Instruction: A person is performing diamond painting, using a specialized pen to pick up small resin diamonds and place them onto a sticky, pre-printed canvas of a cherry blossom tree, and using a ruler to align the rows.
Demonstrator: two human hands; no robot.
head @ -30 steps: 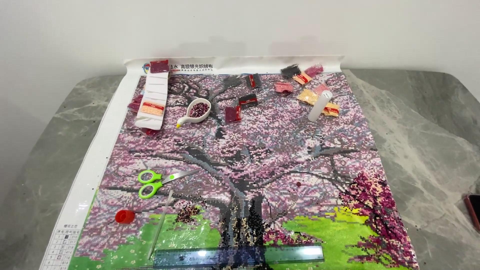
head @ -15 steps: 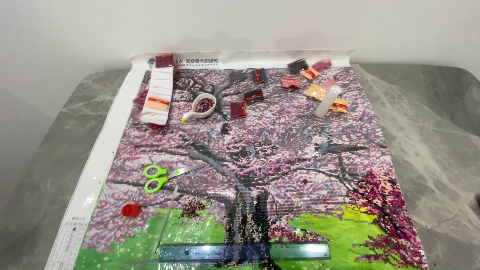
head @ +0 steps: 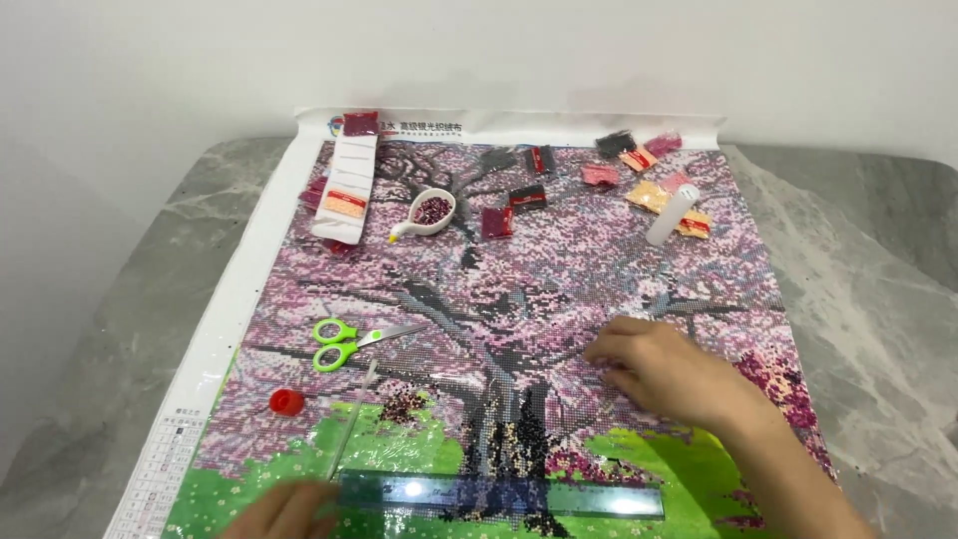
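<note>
1. Red cap lies on the canvas near its left edge; green scissors lie just above it, blades pointing right.
2. Left hand sits at the bottom edge, blurred, at the foot of a thin pen and the left end of the ruler; I cannot tell whether it grips either.
3. White tray of dark beads and small bead bags lie along the top.
4. Right hand rests knuckles-up on the canvas, fingers curled toward the trunk; what it holds is hidden.
5. White tube lies top right.
</note>
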